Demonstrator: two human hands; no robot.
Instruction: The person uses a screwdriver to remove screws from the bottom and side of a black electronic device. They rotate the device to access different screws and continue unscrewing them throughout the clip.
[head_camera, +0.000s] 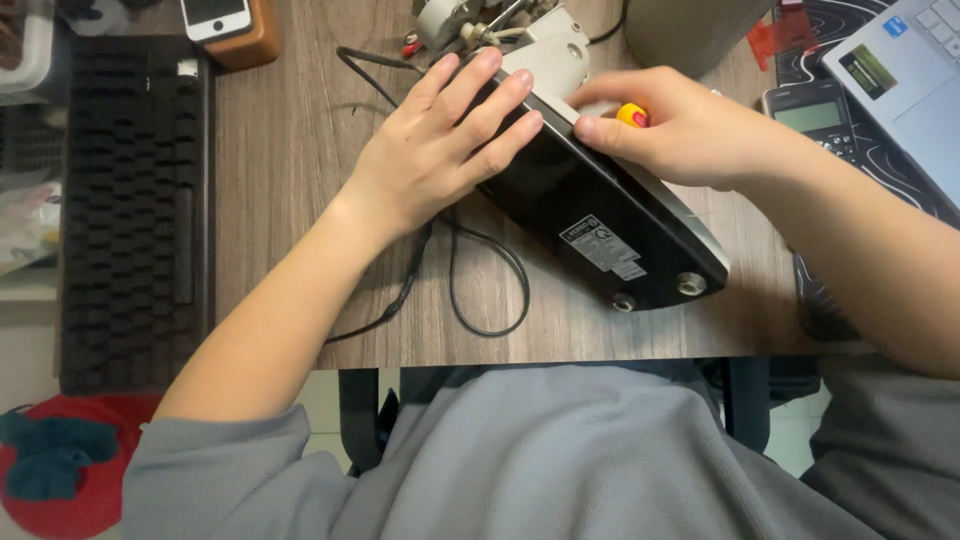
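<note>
A black, flat-bottomed appliance lies upside down on the wooden desk, a label and two round feet showing on its underside. My left hand rests flat on its far end, fingers spread, pressing it down. My right hand grips a small screwdriver with a yellow and red handle, its tip hidden against the appliance's upper edge. A black cord loops from the appliance across the desk under my left wrist.
A black keyboard lies at the left. A phone on a wooden stand sits at the back left. Behind the appliance are white device parts. A calculator and a laptop lie at the right.
</note>
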